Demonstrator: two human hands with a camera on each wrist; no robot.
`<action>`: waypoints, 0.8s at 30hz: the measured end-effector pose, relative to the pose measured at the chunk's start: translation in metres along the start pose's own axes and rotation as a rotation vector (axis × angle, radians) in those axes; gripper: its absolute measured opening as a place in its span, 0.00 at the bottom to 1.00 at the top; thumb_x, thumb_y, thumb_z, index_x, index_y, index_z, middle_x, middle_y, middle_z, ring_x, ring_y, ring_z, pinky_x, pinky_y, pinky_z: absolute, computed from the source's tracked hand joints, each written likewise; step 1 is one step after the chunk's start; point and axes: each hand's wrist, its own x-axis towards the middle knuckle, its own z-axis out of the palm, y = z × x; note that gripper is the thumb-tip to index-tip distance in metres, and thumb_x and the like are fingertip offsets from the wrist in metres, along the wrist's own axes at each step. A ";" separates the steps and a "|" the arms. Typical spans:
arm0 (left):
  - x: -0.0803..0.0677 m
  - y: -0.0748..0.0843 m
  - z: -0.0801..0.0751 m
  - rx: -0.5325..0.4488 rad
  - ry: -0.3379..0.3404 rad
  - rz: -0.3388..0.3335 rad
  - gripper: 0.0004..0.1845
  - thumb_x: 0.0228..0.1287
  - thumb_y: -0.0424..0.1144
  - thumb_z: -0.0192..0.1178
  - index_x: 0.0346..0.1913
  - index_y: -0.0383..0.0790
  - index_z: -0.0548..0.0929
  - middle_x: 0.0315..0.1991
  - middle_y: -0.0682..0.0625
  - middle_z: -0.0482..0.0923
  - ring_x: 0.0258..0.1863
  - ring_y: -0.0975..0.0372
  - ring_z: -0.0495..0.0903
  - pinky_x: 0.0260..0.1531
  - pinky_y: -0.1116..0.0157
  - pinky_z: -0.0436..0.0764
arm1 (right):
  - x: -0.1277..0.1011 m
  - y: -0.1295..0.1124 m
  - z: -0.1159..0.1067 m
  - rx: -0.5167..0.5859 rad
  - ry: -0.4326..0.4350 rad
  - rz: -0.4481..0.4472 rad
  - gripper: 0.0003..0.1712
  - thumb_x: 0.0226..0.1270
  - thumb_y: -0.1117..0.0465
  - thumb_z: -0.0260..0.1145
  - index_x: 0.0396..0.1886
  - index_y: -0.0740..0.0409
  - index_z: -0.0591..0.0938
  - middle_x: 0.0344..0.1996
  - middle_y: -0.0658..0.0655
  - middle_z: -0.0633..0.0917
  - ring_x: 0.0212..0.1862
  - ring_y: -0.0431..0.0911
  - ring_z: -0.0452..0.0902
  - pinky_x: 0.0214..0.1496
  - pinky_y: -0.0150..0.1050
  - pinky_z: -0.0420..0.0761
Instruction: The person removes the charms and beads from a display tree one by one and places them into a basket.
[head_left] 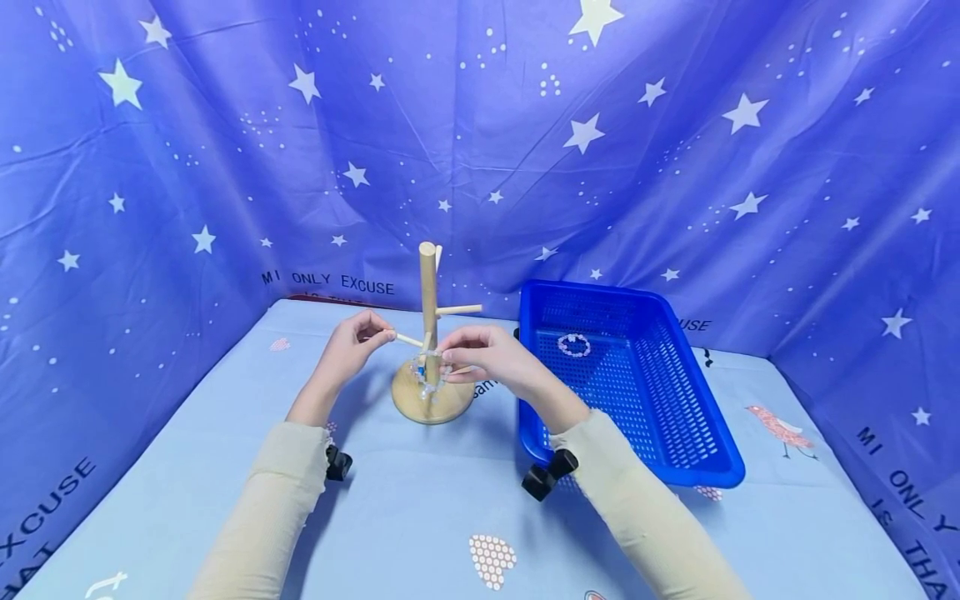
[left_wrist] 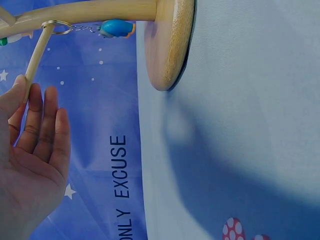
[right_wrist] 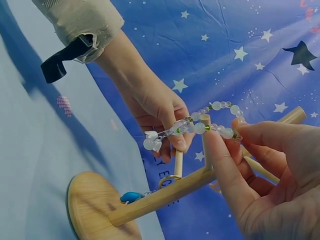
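A wooden peg stand (head_left: pixel 428 300) rises from a round base (head_left: pixel 442 406) in the middle of the table. My left hand (head_left: pixel 352 342) pinches the tip of a left-hand peg (head_left: pixel 409 340); the left wrist view shows that peg (left_wrist: pixel 37 55) meeting the fingertips of the hand (left_wrist: pixel 35 150). A key ring with a blue charm (left_wrist: pixel 117 27) hangs on this peg near the post. My right hand (right_wrist: pixel 270 170) pinches a bracelet of clear beads (right_wrist: pixel 200 125) and holds it looped over the tip of another peg (right_wrist: pixel 205 142).
A blue plastic basket (head_left: pixel 675 417) stands to the right of the stand, with another bead bracelet (head_left: pixel 574 344) lying in it. Starry blue cloth walls the table at the back and both sides. Wrist camera straps (head_left: pixel 550 475) show on both sleeves.
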 end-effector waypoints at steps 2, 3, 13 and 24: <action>0.001 -0.001 0.000 -0.005 -0.001 -0.007 0.09 0.70 0.33 0.60 0.45 0.27 0.80 0.45 0.34 0.83 0.34 0.72 0.77 0.40 0.71 0.75 | -0.002 0.000 -0.001 0.001 -0.003 -0.008 0.11 0.72 0.68 0.61 0.50 0.70 0.81 0.43 0.67 0.84 0.40 0.43 0.83 0.50 0.43 0.87; 0.001 -0.002 0.000 -0.006 -0.001 -0.009 0.09 0.70 0.33 0.60 0.45 0.27 0.80 0.45 0.34 0.83 0.33 0.73 0.77 0.40 0.71 0.75 | -0.002 0.000 -0.002 0.002 -0.004 -0.010 0.11 0.72 0.68 0.61 0.50 0.70 0.81 0.41 0.64 0.85 0.40 0.43 0.83 0.50 0.43 0.87; 0.001 -0.002 0.000 -0.017 -0.002 -0.010 0.10 0.69 0.32 0.61 0.45 0.26 0.80 0.46 0.33 0.83 0.33 0.74 0.77 0.41 0.72 0.76 | -0.009 0.000 -0.005 0.026 -0.006 -0.012 0.12 0.71 0.68 0.61 0.50 0.71 0.81 0.35 0.54 0.84 0.40 0.43 0.82 0.51 0.43 0.87; 0.001 -0.002 0.001 -0.016 0.002 -0.007 0.10 0.69 0.32 0.61 0.45 0.26 0.80 0.44 0.35 0.83 0.33 0.74 0.77 0.40 0.72 0.76 | -0.016 -0.002 -0.013 0.027 0.015 -0.014 0.12 0.71 0.68 0.62 0.50 0.71 0.81 0.36 0.55 0.84 0.41 0.44 0.82 0.49 0.42 0.88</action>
